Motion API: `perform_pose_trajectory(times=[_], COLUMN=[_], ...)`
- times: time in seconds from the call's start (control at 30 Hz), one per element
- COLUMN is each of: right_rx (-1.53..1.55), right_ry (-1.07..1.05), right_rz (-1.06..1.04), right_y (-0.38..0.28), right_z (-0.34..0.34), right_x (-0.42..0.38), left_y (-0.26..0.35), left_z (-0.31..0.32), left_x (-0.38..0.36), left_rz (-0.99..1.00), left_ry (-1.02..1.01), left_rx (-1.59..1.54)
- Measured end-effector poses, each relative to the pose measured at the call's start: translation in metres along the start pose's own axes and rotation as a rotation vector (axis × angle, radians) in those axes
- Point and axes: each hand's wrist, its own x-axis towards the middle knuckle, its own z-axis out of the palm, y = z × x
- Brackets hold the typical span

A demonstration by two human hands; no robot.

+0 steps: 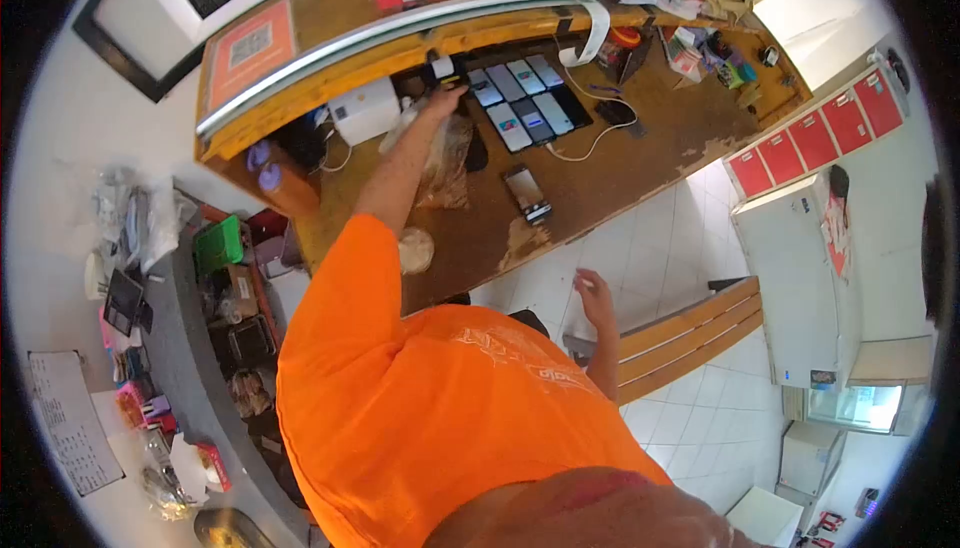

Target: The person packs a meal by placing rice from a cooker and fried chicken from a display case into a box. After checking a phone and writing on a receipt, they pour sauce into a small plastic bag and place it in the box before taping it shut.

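reaching toward the frame's top, the left hand [443,100] is gripping a small black device [441,72] above the worn wooden counter [640,153]; the right hand [594,295] is hanging open, empty, over white floor tiles [690,248].

worn wooden counter [640,148], glossy phones [525,98]

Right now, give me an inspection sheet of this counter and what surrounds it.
Surface: wooden counter, worn, with pale chipped patches near its front edge.
Job's things: small black device under the counter's raised shelf, at the left hand; rows of phones lying flat beside it.
Clutter: single phone lying apart; crumpled plastic bag; white box; papers and small items at the far end.
Fingers: left hand reaches to the black device, grip unclear; right hand hangs free, fingers spread, holding nothing.
Cables: white cable curls by the phones.
Surroundings: white tiled floor, red lockers, white chest freezer, cluttered shelves at left.
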Motion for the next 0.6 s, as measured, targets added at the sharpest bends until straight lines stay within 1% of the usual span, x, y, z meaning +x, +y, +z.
perform_pose_trajectory(times=[0.03,0.07,0.1,0.13,0.2,0.23,0.3,0.33,0.37,0.4,0.43,0.47,0.5,0.53,0.6], right_rx=[-0.112,-0.225,-0.153,-0.085,0.042,0.026,-0.058,-0.3,-0.535,-0.532,-0.612,-0.571,-0.704,-0.763,-0.717], right_ry=[0.066,0.131,0.164,0.198,0.108,0.096,0.018,0.035,0.054,-0.046,-0.031,-0.104,-0.096,-0.275,-0.227], right_rz=[0.031,0.055,0.095,0.129,0.318,0.355,0.267,0.2,0.119,0.015,-0.231,-0.199,-0.394,-0.227,-0.493], right_y=[0.009,0.019,0.059,0.1,0.125,0.139,0.17,0.155,0.119,0.094,0.107,0.082,0.082,0.032,0.004], right_z=[-0.017,-0.035,-0.048,-0.061,-0.084,-0.089,-0.1,-0.099,-0.094,-0.094,-0.089,-0.08,-0.07,-0.062,-0.035], right_x=[-0.003,-0.006,-0.011,-0.011,-0.015,-0.015,0.009,0.024,0.063,0.104,0.142,0.187,0.228,0.27,0.334], left_y=[-0.036,-0.059,-0.065,-0.052,-0.057,-0.067,-0.059,-0.052,-0.056,-0.052,-0.047,-0.044,-0.038,-0.033,-0.021], left_z=[-0.006,-0.013,-0.014,0.0,-0.002,-0.002,-0.014,-0.017,-0.016,-0.008,0.001,0.008,0.012,0.015,0.015], left_x=[0.043,0.075,0.103,0.126,0.119,0.126,0.146,0.144,0.15,0.151,0.147,0.138,0.127,0.113,0.088], left_rz=[0.016,0.027,0.039,0.043,0.092,0.088,0.073,0.066,0.07,0.079,0.086,0.087,0.085,0.082,0.08], left_ry=[-0.076,0.096,0.277,0.288,0.26,0.217,0.166,0.13,0.095,0.059,0.024,-0.006,-0.031,-0.059,-0.115], left_rx=[0.074,0.446,0.812,0.799,0.817,0.833,0.856,0.884,0.913,0.937,0.957,0.979,1.003,1.029,1.077])
